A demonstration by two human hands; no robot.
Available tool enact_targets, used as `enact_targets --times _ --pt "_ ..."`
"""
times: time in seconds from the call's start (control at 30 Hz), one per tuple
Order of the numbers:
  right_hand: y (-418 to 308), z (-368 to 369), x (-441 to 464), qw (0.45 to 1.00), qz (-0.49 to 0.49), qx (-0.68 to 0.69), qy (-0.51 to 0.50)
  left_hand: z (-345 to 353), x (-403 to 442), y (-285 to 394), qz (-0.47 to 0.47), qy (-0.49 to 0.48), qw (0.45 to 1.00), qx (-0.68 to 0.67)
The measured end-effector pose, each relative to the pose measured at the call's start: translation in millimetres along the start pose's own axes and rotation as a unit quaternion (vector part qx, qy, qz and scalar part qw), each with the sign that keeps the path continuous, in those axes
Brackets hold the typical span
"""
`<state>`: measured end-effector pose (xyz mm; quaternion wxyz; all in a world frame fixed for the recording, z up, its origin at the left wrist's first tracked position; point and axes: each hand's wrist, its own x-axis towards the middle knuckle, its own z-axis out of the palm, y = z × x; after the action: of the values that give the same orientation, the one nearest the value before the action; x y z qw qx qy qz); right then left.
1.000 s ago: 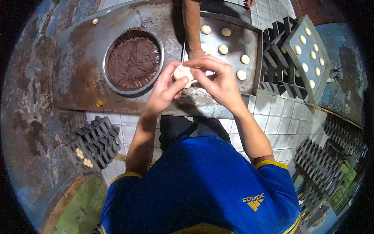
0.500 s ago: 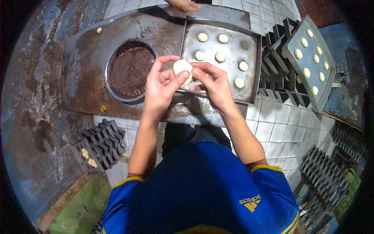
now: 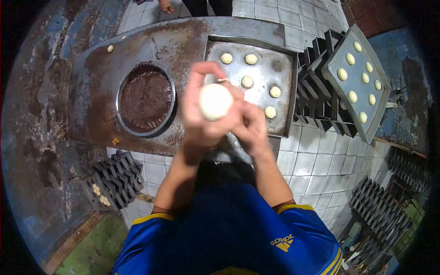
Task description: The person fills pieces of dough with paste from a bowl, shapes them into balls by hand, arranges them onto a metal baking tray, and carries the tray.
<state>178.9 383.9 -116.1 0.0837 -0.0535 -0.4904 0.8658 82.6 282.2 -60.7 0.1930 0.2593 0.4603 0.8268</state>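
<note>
A flattened round of pale dough (image 3: 216,101) sits in my left hand (image 3: 196,117), whose fingers curl around it. Pressed up against the dough's right side and the left hand is my right hand (image 3: 252,128); motion smears its fingers. Both hands are raised over the worktable's front part, between a round metal bowl (image 3: 172,112) of dark brown paste (image 3: 145,98) on the left and a metal baking tray (image 3: 289,91) on the right. Several pale dough balls (image 3: 275,91) lie spaced out on that tray, partly hidden behind my hands.
Right of the table, a tilted tray (image 3: 362,94) with several dough balls rests on stacked dark metal trays (image 3: 316,68). More stacked trays (image 3: 121,176) stand at lower left. A spoon-like tool (image 3: 157,51) lies behind the bowl. Another person's hand (image 3: 166,6) shows beyond the table.
The dough has gone from being pinched upright between both hands' fingertips to lying in my left hand, with the right hand closing in. The other person's hand moved left and away; the view shifted slightly.
</note>
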Motion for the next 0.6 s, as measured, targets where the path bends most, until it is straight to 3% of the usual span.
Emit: enact_targets --times 0.03,0.07,0.1,0.13,0.17,0.2,0.27,0.33,0.37,0.5,0.6 --pt "-34.8 -14.3 -7.3 0.987 0.112 -0.041 -0.110 -4.5 3.2 9.4 -0.041 0.034 0.997 0.053" --pt "-69.1 -21.7 -1.1 0.956 0.050 -0.194 -0.216 -10.2 4.6 7.3 -0.046 0.052 0.990 0.126" --pt "-76.8 -40.4 -0.7 0.934 0.016 -0.296 -0.197 -15.9 6.1 5.1 -0.054 0.069 0.976 0.199" --pt "-80.9 -47.2 0.9 0.940 0.006 -0.312 -0.139 -19.2 9.0 -12.4 -0.040 0.066 0.967 0.242" --pt "-85.0 -54.0 2.6 0.942 -0.002 -0.327 -0.080 -22.5 12.0 -30.0 -0.026 0.064 0.956 0.285" --pt "-88.4 -49.3 6.1 0.967 0.015 -0.253 0.019 -20.1 14.0 -46.3 -0.006 0.009 0.946 0.323" --pt "-92.9 -57.0 20.1 0.963 0.010 -0.268 0.030 -15.4 23.5 -76.0 0.014 -0.043 0.935 0.353" --pt "-90.0 -72.7 32.4 0.921 -0.017 -0.389 0.033 -7.6 39.0 -101.6 -0.120 -0.133 0.955 0.237" --pt "-80.3 -89.2 38.6 0.878 -0.097 -0.468 0.032 -5.2 50.2 -113.8 -0.094 -0.149 0.943 0.284" --pt "-73.1 -133.6 62.9 0.909 -0.029 -0.401 0.113 -5.7 93.4 -167.2 -0.093 -0.217 0.916 0.323" --pt "-48.7 -205.1 102.0 0.866 -0.050 -0.462 0.185 -15.8 113.6 -176.3 -0.140 -0.169 0.918 0.331"
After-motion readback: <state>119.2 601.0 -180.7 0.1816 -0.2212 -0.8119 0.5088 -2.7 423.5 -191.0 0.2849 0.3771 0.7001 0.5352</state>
